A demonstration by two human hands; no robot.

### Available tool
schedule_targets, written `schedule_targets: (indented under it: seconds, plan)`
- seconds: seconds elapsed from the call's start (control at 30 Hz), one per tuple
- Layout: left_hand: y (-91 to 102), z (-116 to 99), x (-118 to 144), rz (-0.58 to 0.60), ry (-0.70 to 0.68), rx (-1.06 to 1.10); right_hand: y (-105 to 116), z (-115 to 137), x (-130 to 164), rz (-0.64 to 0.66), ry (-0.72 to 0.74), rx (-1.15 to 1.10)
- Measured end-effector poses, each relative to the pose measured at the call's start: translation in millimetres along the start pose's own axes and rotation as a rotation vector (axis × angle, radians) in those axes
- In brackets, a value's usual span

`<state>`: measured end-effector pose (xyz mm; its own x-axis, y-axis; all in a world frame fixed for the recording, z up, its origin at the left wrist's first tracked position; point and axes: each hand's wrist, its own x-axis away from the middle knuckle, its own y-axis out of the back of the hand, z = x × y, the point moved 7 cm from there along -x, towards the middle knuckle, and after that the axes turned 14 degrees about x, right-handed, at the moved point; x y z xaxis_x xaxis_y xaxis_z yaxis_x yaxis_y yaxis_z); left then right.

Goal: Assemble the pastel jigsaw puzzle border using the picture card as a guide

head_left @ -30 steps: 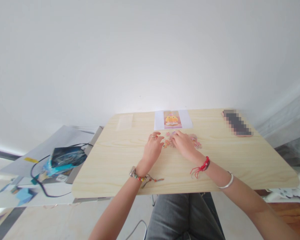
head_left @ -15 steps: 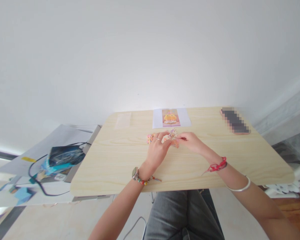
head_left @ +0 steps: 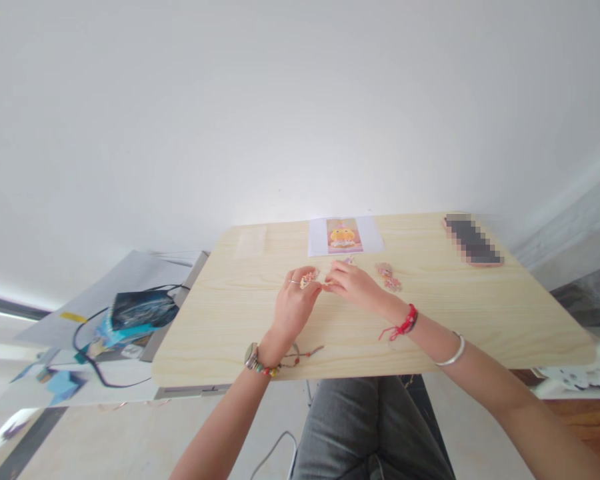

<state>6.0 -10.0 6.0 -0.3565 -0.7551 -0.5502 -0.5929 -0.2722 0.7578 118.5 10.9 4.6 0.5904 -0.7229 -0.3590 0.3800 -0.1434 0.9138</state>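
Left hand point(head_left: 294, 307) curls by small colourful pieces point(head_left: 309, 277), thumb and fingers bent around them, perhaps keeping them gathered
Right hand point(head_left: 356, 287) meets or nearly meets it, fingertips pinched; cannot tell whether either grasps a piece
Second cluster point(head_left: 389, 277) lies apart on surface point(head_left: 220, 320), beyond right wrist
Printed picture point(head_left: 345, 235) faces up beyond hands, likely for easy viewing

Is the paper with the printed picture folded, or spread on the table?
Spread: the paper lies open on the table, its printed picture facing up, with white margins showing on both sides.
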Motion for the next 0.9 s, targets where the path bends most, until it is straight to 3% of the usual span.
schedule_targets:
  seconds: [0.23, 0.47, 0.63, 0.77, 0.9]
  plan:
    - [13.0, 48.3, 5.4, -0.023, 0.077, -0.108, -29.0, 4.7, -39.5, 0.050, 0.055, 0.085]
    - [-0.7, 63.6, 1.3, 0.054, 0.129, -0.082, -35.7, -6.4, -38.6, 0.080, 0.021, 0.142]
    - [2.2, 57.4, 4.1, 0.027, 0.149, -0.073, -16.5, -21.2, -6.8, 0.114, -0.025, 0.120]
    - [0.6, 34.1, 4.2, 0.046, 0.123, -0.045, -13.0, -23.2, 11.0, 0.144, -0.019, 0.118]
    - [-9.1, 8.4, 2.6, 0.087, 0.065, 0.000, -18.9, -11.7, 7.5, 0.114, 0.046, 0.159]
